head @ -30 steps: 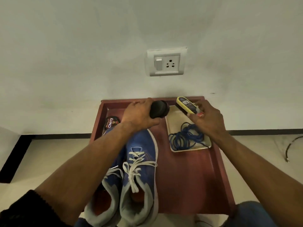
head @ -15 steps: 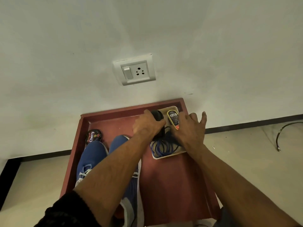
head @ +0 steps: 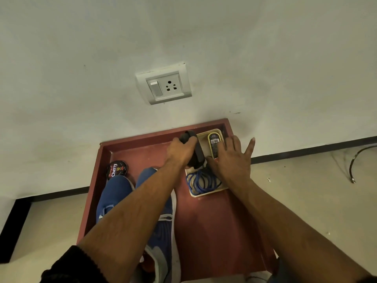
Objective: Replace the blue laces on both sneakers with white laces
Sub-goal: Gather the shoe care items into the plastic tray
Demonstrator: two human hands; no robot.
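Head view: we see the left hand (head: 180, 149) gripping a black brush-like object (head: 196, 152) over the cream tray (head: 204, 194) at the far right of the red bench (head: 214, 231). The right hand (head: 232, 160) lies flat, fingers spread, on a yellow-edged polish bottle (head: 214, 142). The blue laces (head: 202, 180) are coiled in the tray, just below both hands. The blue sneakers (head: 163, 221) sit under the left forearm, beside a Cherry tin (head: 116, 170).

The sneakers (head: 114, 193) are blue with grey heels and white laces (head: 166, 217). A dark red tray (head: 214, 231) bears a cream dish (head: 204, 194) of blue laces (head: 201, 180), a yellow-rimmed black bottle (head: 214, 144) and a black polish tin (head: 116, 169) with white lettering.
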